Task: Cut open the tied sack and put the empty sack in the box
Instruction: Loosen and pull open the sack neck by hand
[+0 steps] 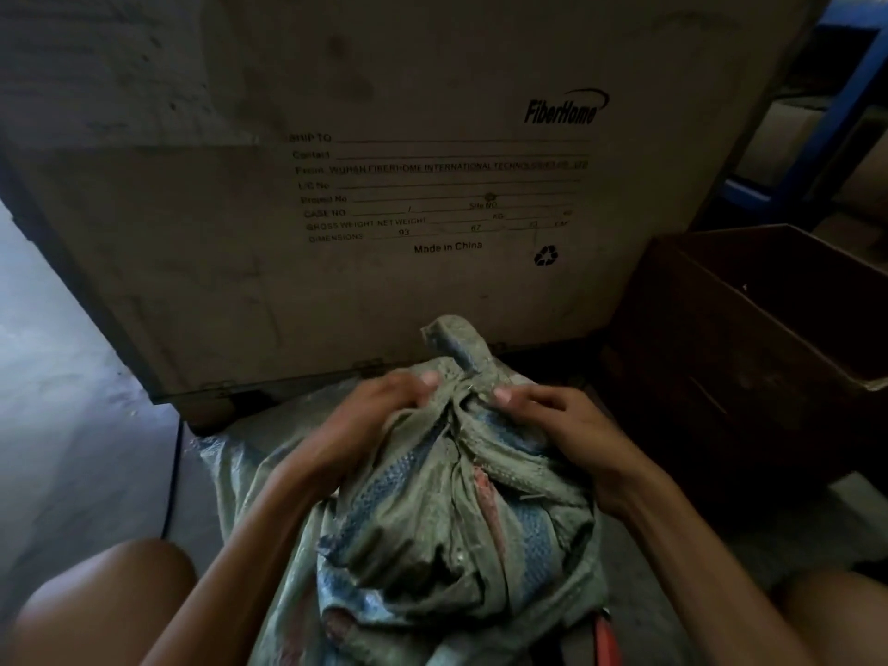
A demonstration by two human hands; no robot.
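Tied sack (447, 516), knotted neck in the grip of both hands (379, 415) (548, 420).

Printed carton (384, 185) — perhaps blue shelving (855, 88) behind

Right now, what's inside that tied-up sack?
Nothing inside shows. The sack is tied shut at its neck, where the left hand and right hand grip it. Its woven cloth covers whatever fills it.

We face a large, scuffed cardboard carton (432, 113) printed with FiberHome shipping lines and a recycling mark. It stands on a grey concrete floor (57, 377). Pale light falls on the floor at our left, where a black cable (174, 473) runs. A blue metal frame (845, 88) rises at upper right.
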